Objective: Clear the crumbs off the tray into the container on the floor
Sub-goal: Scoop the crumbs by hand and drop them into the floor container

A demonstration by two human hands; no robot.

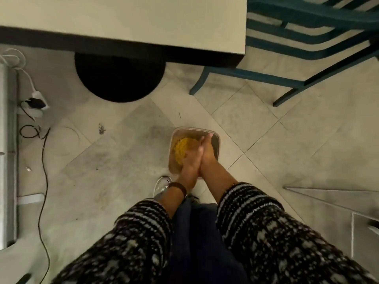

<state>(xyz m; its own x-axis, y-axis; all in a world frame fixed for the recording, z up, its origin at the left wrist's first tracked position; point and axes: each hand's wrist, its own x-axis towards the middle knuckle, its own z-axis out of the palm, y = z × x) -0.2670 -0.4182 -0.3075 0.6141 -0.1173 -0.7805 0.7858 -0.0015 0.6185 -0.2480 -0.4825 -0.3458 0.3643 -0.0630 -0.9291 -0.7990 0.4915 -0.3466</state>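
Observation:
A clear square container (pixel 216 140) stands on the tiled floor, with a heap of yellow crumbs (pixel 181 149) inside it. Straight above it, my left hand (pixel 189 162) and my right hand (pixel 207 154) are pressed flat together, palm against palm, fingers pointing away from me. Neither hand holds anything. The hands hide the container's middle and near edge. No tray is in view.
A pale table (pixel 143 21) with a round black base (pixel 120 78) is beyond the container. A blue chair (pixel 307 50) stands at the upper right. Cables (pixel 44 160) and a charger (pixel 34 102) lie at the left. My shoe (pixel 162 184) is beside the container.

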